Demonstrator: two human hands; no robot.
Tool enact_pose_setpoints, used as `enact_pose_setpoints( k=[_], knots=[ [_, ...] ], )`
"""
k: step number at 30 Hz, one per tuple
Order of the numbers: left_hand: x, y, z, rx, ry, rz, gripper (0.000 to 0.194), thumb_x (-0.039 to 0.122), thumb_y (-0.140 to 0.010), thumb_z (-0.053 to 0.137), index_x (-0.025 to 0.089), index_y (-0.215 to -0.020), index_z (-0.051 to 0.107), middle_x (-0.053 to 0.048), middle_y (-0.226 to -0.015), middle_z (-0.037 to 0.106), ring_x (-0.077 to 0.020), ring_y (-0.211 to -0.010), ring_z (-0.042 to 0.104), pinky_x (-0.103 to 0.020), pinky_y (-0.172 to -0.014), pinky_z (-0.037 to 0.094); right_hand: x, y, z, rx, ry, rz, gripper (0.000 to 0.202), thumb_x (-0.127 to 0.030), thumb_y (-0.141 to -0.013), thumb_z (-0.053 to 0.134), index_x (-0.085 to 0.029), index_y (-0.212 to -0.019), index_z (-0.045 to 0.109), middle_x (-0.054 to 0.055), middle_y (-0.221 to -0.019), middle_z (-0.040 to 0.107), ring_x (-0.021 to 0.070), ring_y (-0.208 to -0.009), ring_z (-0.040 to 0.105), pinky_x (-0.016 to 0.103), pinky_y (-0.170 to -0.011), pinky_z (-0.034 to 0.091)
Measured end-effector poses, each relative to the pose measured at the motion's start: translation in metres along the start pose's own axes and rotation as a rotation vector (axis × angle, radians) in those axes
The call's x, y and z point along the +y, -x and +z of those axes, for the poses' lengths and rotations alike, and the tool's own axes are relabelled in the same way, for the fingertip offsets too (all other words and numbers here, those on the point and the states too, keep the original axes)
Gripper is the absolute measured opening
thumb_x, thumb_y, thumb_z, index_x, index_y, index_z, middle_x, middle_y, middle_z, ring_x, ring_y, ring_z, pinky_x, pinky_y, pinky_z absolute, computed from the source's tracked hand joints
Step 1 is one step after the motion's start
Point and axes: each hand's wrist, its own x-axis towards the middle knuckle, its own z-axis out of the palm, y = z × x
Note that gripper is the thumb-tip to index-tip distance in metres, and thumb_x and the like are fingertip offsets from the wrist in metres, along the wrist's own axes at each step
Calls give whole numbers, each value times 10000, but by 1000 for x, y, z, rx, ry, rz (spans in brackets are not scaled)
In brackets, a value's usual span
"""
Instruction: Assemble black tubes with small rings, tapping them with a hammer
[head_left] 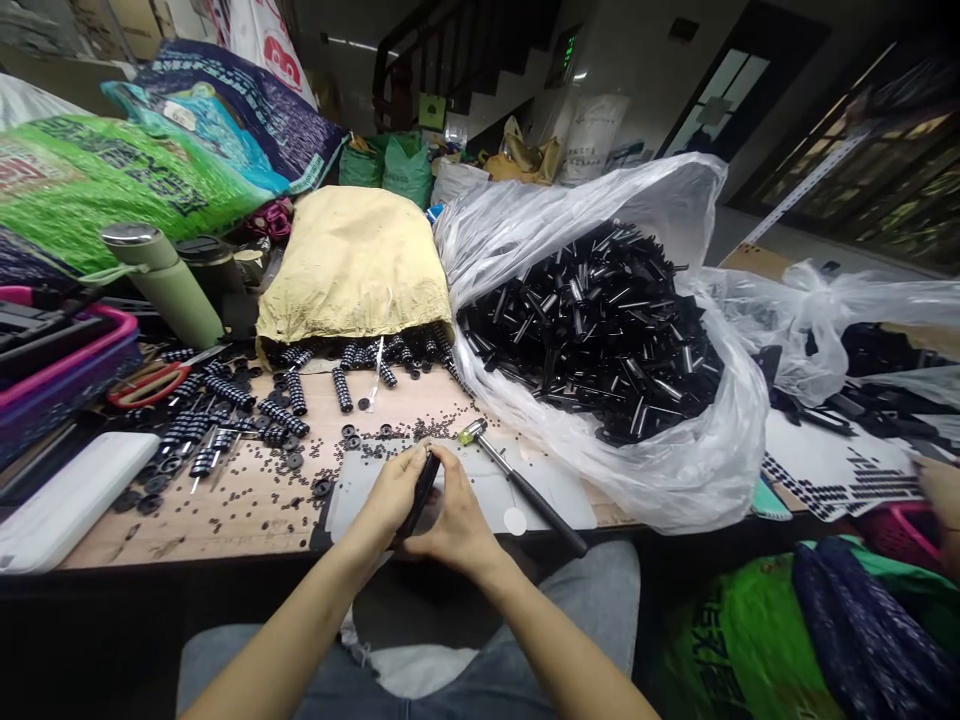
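Note:
Both hands meet at the table's front edge around one black plastic part (421, 492), held upright and slightly tilted. My left hand (391, 492) is closed on its left side, with fingertips near its top. From the other side, my right hand (453, 512) grips the same part, its thumb low and fingers at the top. Just right of the hands, a hammer (525, 488) with a black handle lies across a pale mat (555, 492). Small black rings (289, 460) are scattered on the wooden table (202, 525) to the left.
An open clear bag of black parts (592, 320) stands right of centre, a yellow sack (360, 260) behind the hands. Striped rollers (225, 395), red-handled scissors (154, 385), a white box (79, 500) and a green bottle (169, 285) are at left. Another person's hand (939, 495) shows far right.

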Motion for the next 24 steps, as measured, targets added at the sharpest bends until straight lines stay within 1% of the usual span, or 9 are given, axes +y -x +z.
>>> enact_pose_setpoints(
  k=[3,5,8,10,12,15,18,22,24],
  knots=[
    [-19,2,1,60,-466,362,435,253,-740,517,194,-1171,508,-82,-961,541,-206,-891,546,-376,-815,441,12,3,11,97,140,1,806,-155,-568,607,-125,-1273,217,154,-1258,372,249,-1184,352,401,-1004,316],
    [-30,2,-1,35,-677,475,483,172,-745,495,191,-1226,457,-88,-973,524,-203,-906,527,-370,-815,440,19,5,8,91,245,3,745,-127,-614,552,-118,-1283,223,157,-1259,379,242,-1191,346,399,-992,328],
    [-36,-1,-10,-48,-864,606,387,146,-814,408,186,-1192,479,-85,-946,552,-175,-850,537,-325,-761,455,32,11,-18,94,506,96,621,-221,-673,576,-139,-1237,330,153,-1229,419,272,-1164,368,425,-939,358],
    [-35,-3,-18,-57,-1010,693,333,147,-842,374,185,-1143,512,-84,-939,579,-180,-852,535,-332,-751,442,42,14,-44,163,746,269,377,-294,-741,551,-152,-1082,477,158,-1116,503,296,-1077,436,445,-868,379],
    [-34,-3,-25,-25,-1167,735,320,130,-849,360,176,-1123,520,-89,-937,597,-196,-854,528,-361,-741,419,48,18,-67,135,874,405,192,-317,-798,494,-152,-887,537,142,-932,574,275,-926,518,390,-760,415],
    [-32,-1,-28,8,-1313,744,354,77,-837,344,173,-1142,497,-88,-978,601,-205,-868,519,-393,-746,385,40,30,-81,33,719,426,246,-360,-875,348,-179,-797,495,54,-723,583,182,-668,561,270,-591,408],
    [-31,2,-27,9,-1360,728,393,36,-817,335,177,-1152,484,-79,-1021,596,-210,-912,509,-423,-794,358,20,46,-73,71,510,362,343,-378,-916,185,-193,-858,468,8,-643,567,140,-555,549,227,-529,375],
    [-33,3,-19,26,-1382,688,399,46,-823,317,173,-1163,482,-82,-1043,599,-209,-947,513,-438,-856,335,4,57,-63,-47,642,347,388,-411,-909,181,-198,-763,470,9,-557,557,162,-478,542,235,-461,308],
    [-37,5,-10,62,-1385,682,373,123,-848,324,146,-1196,459,-108,-1123,569,-221,-1034,488,-443,-920,294,-4,55,-64,-64,665,364,389,-422,-906,188,-203,-735,460,1,-526,548,164,-451,536,232,-441,288]
  ],
)
